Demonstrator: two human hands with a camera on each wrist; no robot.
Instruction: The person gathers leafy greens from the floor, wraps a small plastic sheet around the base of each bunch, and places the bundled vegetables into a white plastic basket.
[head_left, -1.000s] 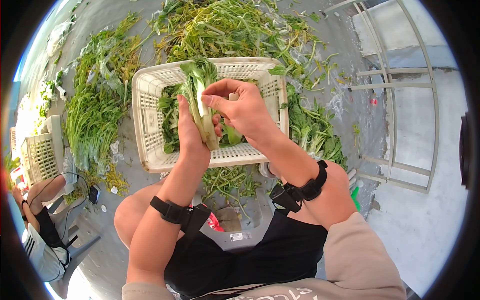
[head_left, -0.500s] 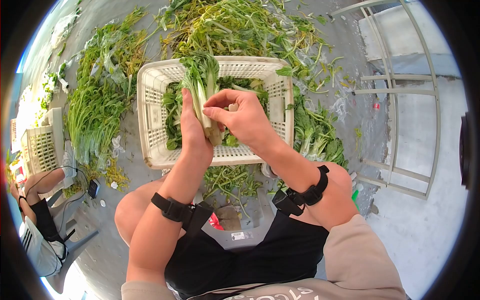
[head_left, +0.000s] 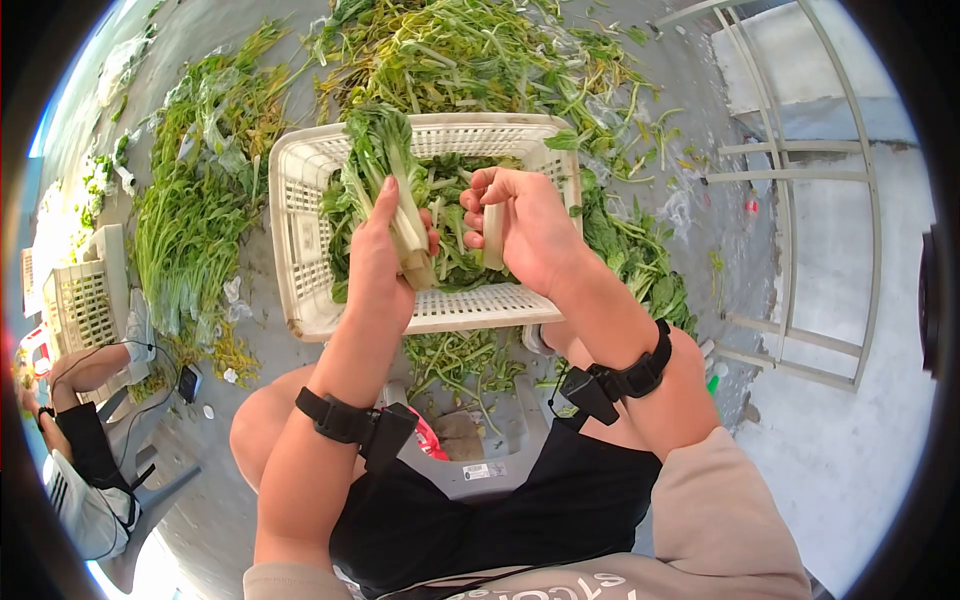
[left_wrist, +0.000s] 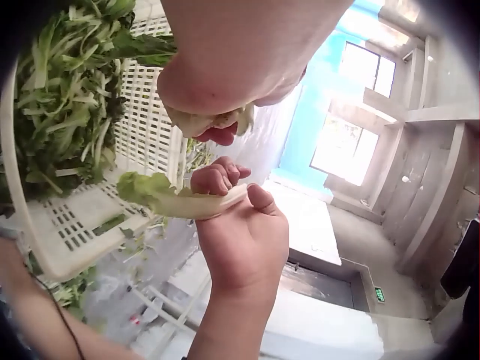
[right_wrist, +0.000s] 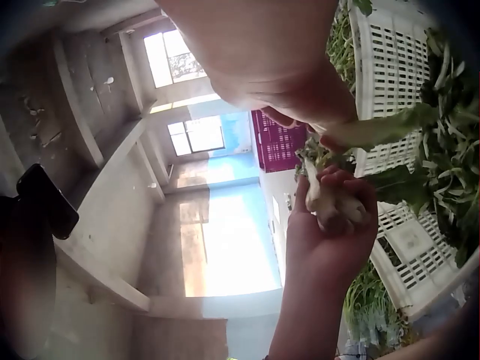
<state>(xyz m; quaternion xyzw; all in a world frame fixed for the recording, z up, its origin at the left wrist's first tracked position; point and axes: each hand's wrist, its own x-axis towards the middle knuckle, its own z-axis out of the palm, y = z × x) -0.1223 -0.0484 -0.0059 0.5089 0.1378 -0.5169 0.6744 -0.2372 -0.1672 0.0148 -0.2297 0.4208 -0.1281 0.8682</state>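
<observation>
My left hand (head_left: 378, 262) grips a head of leafy greens (head_left: 408, 220), much like bok choy, around its pale stalks. Its leaves point away over the basket and its cut base faces me; the right wrist view shows that base (right_wrist: 337, 210) end-on. A hand's width to the right, my right hand (head_left: 538, 232) holds a single pale leaf stalk (head_left: 493, 238) in curled fingers. In the left wrist view, this stalk (left_wrist: 180, 204) lies across the fingers and ends in a small green leaf. Both hands are above a white plastic basket (head_left: 300, 290) containing loose greens (head_left: 460, 180).
Heaps of yellowing trimmings (head_left: 470, 60) lie beyond the basket, with more greens (head_left: 190, 220) to its left and leafy heads (head_left: 640, 260) to its right. A metal frame (head_left: 780, 180) stands at right. Another person (head_left: 90, 450) sits at far left near a second basket (head_left: 80, 300).
My right hand has drawn away to the right from the head of greens, now with a separate leaf stalk in it. The left hand has shifted slightly left, still holding the head.
</observation>
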